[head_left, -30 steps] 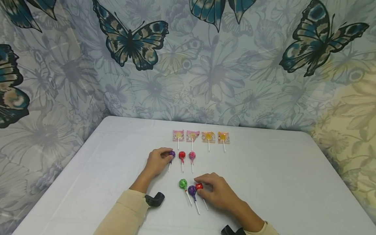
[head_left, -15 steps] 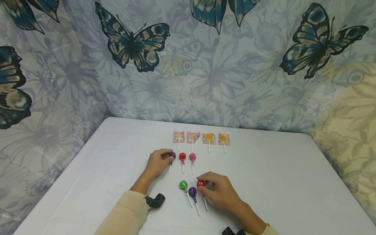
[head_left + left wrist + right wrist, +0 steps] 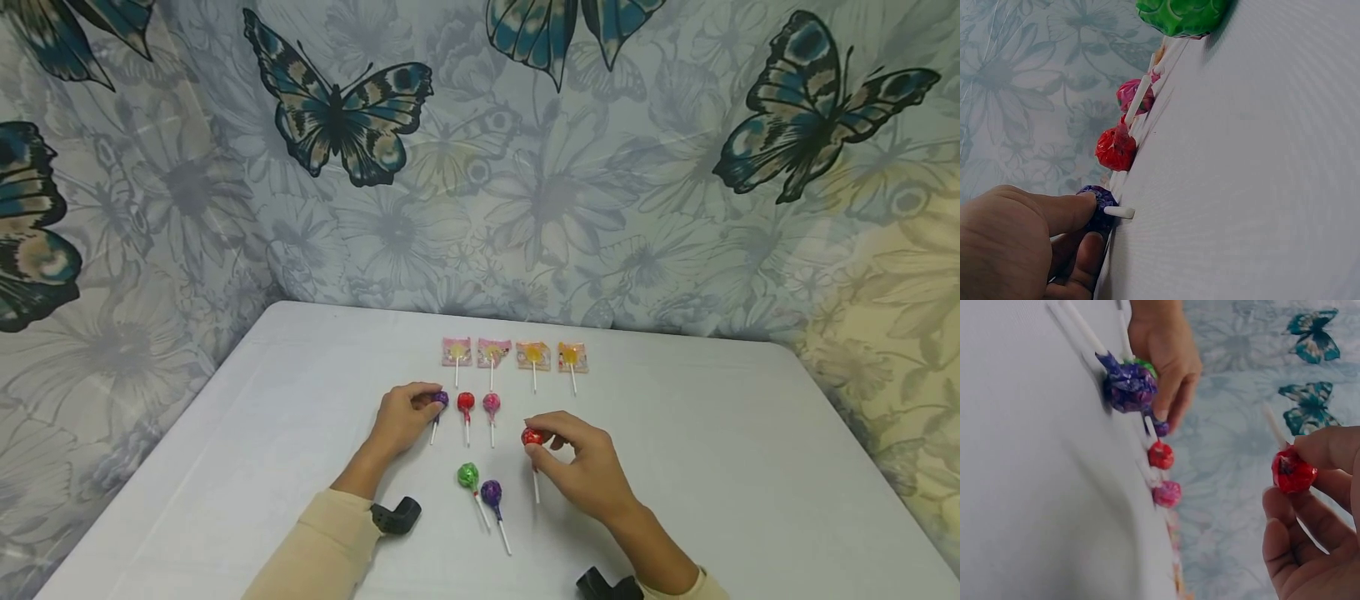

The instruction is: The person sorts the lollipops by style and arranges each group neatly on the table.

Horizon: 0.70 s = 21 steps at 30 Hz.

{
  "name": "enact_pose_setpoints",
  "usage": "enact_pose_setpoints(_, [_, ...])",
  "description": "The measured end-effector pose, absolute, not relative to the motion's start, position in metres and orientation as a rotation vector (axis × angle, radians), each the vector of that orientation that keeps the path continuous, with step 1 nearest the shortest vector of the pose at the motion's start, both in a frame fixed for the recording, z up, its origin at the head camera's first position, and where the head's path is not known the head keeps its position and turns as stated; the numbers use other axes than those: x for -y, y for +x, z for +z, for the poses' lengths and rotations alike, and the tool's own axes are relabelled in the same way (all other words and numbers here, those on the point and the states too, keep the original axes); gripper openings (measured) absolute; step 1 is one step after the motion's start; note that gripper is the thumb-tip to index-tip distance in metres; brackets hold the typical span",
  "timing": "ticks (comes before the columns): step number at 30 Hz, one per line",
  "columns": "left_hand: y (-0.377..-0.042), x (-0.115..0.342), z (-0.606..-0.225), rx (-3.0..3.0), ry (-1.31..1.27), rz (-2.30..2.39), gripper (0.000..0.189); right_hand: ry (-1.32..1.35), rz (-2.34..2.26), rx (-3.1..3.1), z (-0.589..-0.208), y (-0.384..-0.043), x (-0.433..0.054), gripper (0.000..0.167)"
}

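Observation:
My left hand (image 3: 403, 418) pinches the head of a purple lollipop (image 3: 440, 400) at the left end of the middle row. Beside it lie a red lollipop (image 3: 466, 402) and a pink lollipop (image 3: 491, 403), sticks toward me. My right hand (image 3: 583, 462) holds another red lollipop (image 3: 1294, 470) by its wrapped head between thumb and fingers, with its white stick pointing down toward me in the head view. In the right wrist view this lollipop shows against the wall, away from the tabletop. Nearer me lie a green lollipop (image 3: 468, 476) and a second purple lollipop (image 3: 492, 492).
Several flat lollipops in clear square wrappers form the back row, such as a pink-wrapped one (image 3: 456, 352) and an orange-wrapped one (image 3: 572, 357). The white table (image 3: 712, 467) meets a butterfly-patterned wall (image 3: 540, 208) behind. Black cameras sit on both wrists.
My right hand has lifted the red lollipop from beside the near purple one and carried it right and away from me. My left hand stays on its purple lollipop.

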State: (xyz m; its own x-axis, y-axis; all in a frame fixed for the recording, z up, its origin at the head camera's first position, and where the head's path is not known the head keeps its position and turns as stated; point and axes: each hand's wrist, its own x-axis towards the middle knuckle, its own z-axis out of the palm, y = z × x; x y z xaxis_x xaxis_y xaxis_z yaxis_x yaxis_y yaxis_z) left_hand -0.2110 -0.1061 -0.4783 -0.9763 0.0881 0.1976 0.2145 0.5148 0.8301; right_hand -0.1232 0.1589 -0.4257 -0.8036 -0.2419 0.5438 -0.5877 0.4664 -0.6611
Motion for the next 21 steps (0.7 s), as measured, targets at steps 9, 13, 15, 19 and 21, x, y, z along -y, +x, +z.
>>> enact_pose_setpoints(9, [-0.212, 0.106, -0.478, 2.627, -0.250, -1.473, 0.026, 0.659, 1.284, 2.304, -0.424, -0.139, -0.161, 0.029])
enact_pose_setpoints(13, [-0.211, 0.106, -0.477, 2.619, -0.251, -1.472, 0.025, 0.611, 1.327, 2.319, -0.425, -0.150, -0.159, 0.027])
enact_pose_setpoints(15, [-0.211, 0.106, -0.477, 2.619, -0.250, -1.470, 0.025, 0.591, 1.341, 2.325, -0.426, -0.156, -0.158, 0.026])
enact_pose_setpoints(19, [-0.210, 0.106, -0.477, 2.628, -0.251, -1.468, 0.025, 0.546, 1.331, 2.346, -0.430, -0.168, -0.157, 0.025])
enact_pose_setpoints(21, [-0.210, 0.106, -0.476, 2.632, -0.256, -1.466, 0.025, 0.517, 1.318, 2.365, -0.432, -0.173, -0.156, 0.024])
